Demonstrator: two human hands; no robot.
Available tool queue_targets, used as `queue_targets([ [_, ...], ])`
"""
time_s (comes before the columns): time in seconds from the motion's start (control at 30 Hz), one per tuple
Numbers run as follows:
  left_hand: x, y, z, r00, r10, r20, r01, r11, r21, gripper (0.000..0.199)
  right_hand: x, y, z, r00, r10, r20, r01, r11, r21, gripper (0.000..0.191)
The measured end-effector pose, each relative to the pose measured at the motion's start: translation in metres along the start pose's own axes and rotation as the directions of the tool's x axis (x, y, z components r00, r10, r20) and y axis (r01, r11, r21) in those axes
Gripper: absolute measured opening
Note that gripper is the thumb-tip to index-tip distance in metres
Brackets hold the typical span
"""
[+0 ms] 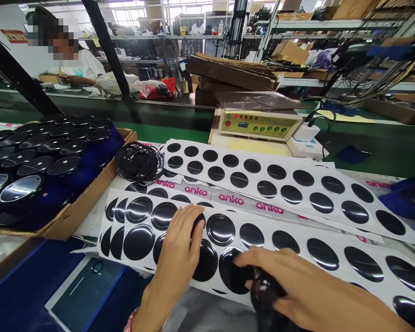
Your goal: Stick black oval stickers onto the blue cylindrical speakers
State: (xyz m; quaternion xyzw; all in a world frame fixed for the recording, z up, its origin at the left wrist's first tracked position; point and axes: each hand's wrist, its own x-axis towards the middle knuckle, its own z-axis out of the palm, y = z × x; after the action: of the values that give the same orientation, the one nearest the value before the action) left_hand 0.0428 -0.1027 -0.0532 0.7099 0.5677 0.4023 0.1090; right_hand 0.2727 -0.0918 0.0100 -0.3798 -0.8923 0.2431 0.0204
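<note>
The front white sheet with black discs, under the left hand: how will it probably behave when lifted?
The front white sheet would probably sag, being long and thin-looking. Its black discs may feel slippery, since they shine. It could slide over the sheets beneath, whose edges show staggered at the left.

Glossy discs (220, 229), smooth paper sheets (339, 242)

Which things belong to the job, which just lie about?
Likely job:
white sheet of glossy black discs, under the left hand
dark glossy object in the right hand
glossy dark-blue black-topped pieces, boxed

Likely lying about:
red plastic bag
stacked brown cardboard
</note>
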Motion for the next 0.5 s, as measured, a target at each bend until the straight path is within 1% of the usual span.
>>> queue_targets([
  [0.03, -0.001, -0.004, -0.002, 1.0, 0.008, -0.018, -0.007, 1.0, 0.025, 0.03, 0.01, -0.005, 0.004, 0.996, -0.07, 0.051, 0.071, 0.997, -0.024, 0.069],
  [0.07, -0.002, -0.008, -0.002, 1.0, 0.016, -0.022, -0.015, 0.999, 0.046, 0.029, 0.02, -0.008, 0.009, 0.985, -0.142, 0.101, 0.148, 0.988, -0.053, 0.073],
  [0.1, -0.003, -0.012, -0.002, 1.0, 0.023, -0.016, -0.021, 0.998, 0.065, 0.029, 0.028, -0.009, 0.013, 0.968, -0.207, 0.143, 0.22, 0.972, -0.085, 0.069],
  [0.13, -0.004, -0.015, -0.001, 1.0, 0.025, -0.007, -0.024, 0.996, 0.083, 0.028, 0.035, -0.008, 0.017, 0.951, -0.262, 0.165, 0.283, 0.951, -0.121, 0.061],
  [0.2, -0.005, -0.019, 0.002, 1.0, 0.011, 0.01, -0.012, 0.994, 0.109, 0.027, 0.045, -0.007, 0.024, 0.925, -0.346, 0.159, 0.372, 0.91, -0.183, 0.042],
  [0.23, -0.005, -0.019, 0.003, 1.0, -0.001, 0.014, -0.001, 0.993, 0.117, 0.027, 0.049, -0.007, 0.027, 0.914, -0.379, 0.144, 0.402, 0.892, -0.208, 0.036],
  [0.27, -0.005, -0.019, 0.004, 1.0, -0.012, 0.01, 0.01, 0.993, 0.121, 0.026, 0.052, -0.007, 0.029, 0.908, -0.399, 0.126, 0.418, 0.88, -0.228, 0.032],
  [0.33, -0.004, -0.019, 0.005, 1.0, -0.02, 0.003, 0.019, 0.993, 0.12, 0.025, 0.055, -0.008, 0.031, 0.911, -0.4, 0.103, 0.413, 0.884, -0.218, 0.031],
  [0.43, -0.004, -0.018, 0.005, 1.0, -0.025, 0.0, 0.025, 0.993, 0.113, 0.023, 0.054, -0.008, 0.028, 0.933, -0.344, 0.107, 0.352, 0.934, -0.065, 0.041],
  [0.5, -0.004, -0.018, 0.005, 0.999, -0.036, -0.001, 0.036, 0.993, 0.112, 0.023, 0.048, -0.005, 0.022, 0.952, -0.282, 0.116, 0.276, 0.959, 0.066, 0.046],
])
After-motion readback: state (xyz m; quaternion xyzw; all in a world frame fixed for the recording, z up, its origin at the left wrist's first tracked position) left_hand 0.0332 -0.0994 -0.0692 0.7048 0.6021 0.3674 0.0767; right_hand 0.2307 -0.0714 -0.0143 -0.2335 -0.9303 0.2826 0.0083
